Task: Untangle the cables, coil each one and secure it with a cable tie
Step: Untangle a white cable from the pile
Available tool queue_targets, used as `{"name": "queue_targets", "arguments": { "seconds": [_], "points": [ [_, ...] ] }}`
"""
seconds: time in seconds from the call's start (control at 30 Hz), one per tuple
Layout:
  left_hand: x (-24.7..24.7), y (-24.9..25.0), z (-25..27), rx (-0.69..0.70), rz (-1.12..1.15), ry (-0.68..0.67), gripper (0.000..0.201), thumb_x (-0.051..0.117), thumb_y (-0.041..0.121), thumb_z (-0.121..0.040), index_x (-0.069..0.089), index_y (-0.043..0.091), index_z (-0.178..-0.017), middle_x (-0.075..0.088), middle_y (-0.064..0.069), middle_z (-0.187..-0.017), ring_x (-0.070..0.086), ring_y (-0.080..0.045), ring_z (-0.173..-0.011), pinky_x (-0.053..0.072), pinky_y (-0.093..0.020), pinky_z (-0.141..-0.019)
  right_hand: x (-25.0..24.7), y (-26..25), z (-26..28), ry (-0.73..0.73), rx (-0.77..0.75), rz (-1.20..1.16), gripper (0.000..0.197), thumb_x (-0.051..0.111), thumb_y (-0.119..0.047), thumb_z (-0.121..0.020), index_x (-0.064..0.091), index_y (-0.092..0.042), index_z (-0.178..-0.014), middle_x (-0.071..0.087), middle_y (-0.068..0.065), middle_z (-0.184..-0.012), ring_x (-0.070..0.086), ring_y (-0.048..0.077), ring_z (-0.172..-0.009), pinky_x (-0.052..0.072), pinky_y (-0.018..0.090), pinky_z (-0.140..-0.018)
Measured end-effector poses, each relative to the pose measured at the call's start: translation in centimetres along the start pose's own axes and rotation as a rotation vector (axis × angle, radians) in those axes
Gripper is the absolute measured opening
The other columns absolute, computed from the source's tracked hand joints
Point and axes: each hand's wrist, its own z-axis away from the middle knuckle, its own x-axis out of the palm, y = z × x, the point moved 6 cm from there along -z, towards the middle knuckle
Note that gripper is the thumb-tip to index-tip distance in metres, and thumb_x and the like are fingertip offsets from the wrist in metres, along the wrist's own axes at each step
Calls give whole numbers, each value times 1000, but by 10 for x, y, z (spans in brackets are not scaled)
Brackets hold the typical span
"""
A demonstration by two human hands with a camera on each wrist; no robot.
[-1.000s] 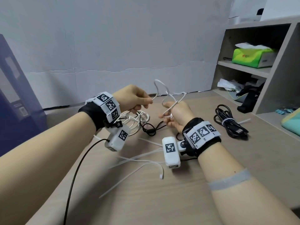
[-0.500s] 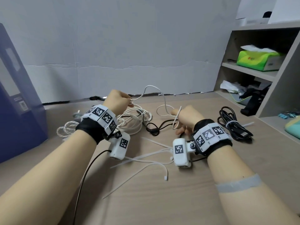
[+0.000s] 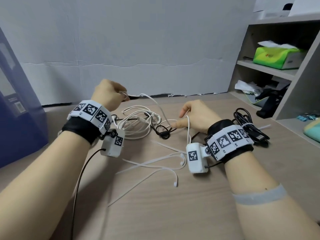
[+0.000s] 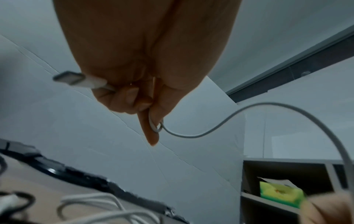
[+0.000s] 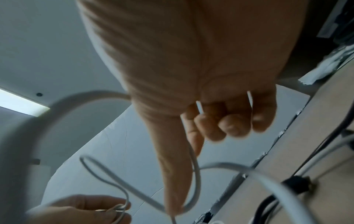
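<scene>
Your left hand (image 3: 110,94) is hovering above the surface (image 3: 190,205), raised over the tangle (image 3: 138,123) of white and black cables. Its fingers (image 4: 132,98) are curling tightly round the white cable (image 3: 155,104) near its end, and the plug (image 4: 70,78) is sticking out past the fist on the little-finger side. In the left wrist view the cable is looping once at the thumb and index finger, then arcing away to the right.

Your right hand (image 3: 195,116) is sitting lower, close to the surface, just right of the tangle. Its fingers (image 5: 229,125) are curling loosely; the same white cable is running between thumb and index finger, draping over the thumb and dropping toward your wrist camera (image 3: 196,157). Whether the other fingers are pressing on the cable cannot be told from these views.

The cable is spanning the gap between both hands in a slack arc. The rest of the tangle is lying on the surface between and behind your hands, with a black cable (image 3: 162,130) threading through the white loops.

Several loose ties (image 3: 152,163) are lying crossed on the surface in front of the hands. A coiled black cable (image 3: 249,125) with a tie round it is lying to the right, near the shelf (image 3: 266,70), well apart from the tangle. A green tissue pack (image 3: 277,56) is sitting on the shelf
</scene>
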Motion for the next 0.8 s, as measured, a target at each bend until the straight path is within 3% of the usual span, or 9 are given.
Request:
{"name": "queue_targets", "arguments": {
  "seconds": [0.1,0.2,0.27,0.33,0.47,0.6,0.63,0.7,0.8],
  "points": [
    [-16,-10,-5,-14,37,61,16,64,12,-92,75,19,-101,77,-5,-96,63,-20,-76,44,-23,-69,11,-4,7,-181,-40,-8,33,92,-20,-69,66,-13,-87,58,-9,-61,52,9,-55,39,27,-58],
    [-19,-13,-5,-24,52,80,14,65,11,-91,74,22,-92,77,-6,-94,60,-19,-75,45,-27,-71,21,-13,12,-286,-120,-93,20,75,3,-81,68,-9,-95,64,2,-71,57,11,-55,49,31,-59],
    [-15,-11,-4,-25,49,66,12,69,13,-89,76,19,-98,75,-7,-93,56,-17,-69,43,-27,-71,24,-17,13,-299,-145,-101,27,61,8,-84,72,-11,-99,72,15,-87,60,18,-63,53,35,-65],
    [-11,-7,-1,-21,53,42,16,71,15,-89,77,14,-103,69,-8,-87,48,-13,-61,38,-26,-69,27,-17,12,-279,-130,-117,41,48,13,-83,75,-14,-100,73,21,-93,58,17,-59,51,29,-60],
    [1,8,4,40,30,-63,20,70,17,-92,75,13,-110,65,-2,-83,46,-6,-59,36,-23,-61,17,-20,8,-152,-193,-107,49,42,8,-87,76,-21,-106,55,9,-72,42,18,-55,37,27,-54],
    [7,25,12,141,-37,-151,19,63,15,-95,74,18,-110,73,5,-87,64,-3,-69,40,-17,-59,3,-34,10,11,-294,-377,35,51,2,-85,75,-19,-100,58,8,-77,48,16,-59,40,27,-53],
    [7,28,13,164,-59,-156,18,62,14,-96,74,18,-109,74,4,-90,67,-1,-76,43,-16,-64,2,-40,13,16,-322,-445,29,56,-2,-85,75,-19,-100,61,7,-79,52,14,-60,42,30,-54],
    [8,31,14,202,-111,-155,19,64,14,-95,75,17,-110,74,4,-91,69,-10,-93,44,-21,-77,3,-52,21,-51,-378,-564,21,67,-14,-86,75,-18,-105,64,4,-82,54,13,-61,42,29,-51],
    [9,33,15,244,-181,-154,17,69,19,-93,77,18,-108,73,1,-92,66,-19,-96,44,-27,-79,13,-68,34,-196,-458,-605,31,74,-24,-88,71,-20,-119,60,9,-84,50,10,-56,37,19,-46]
  ]
}}
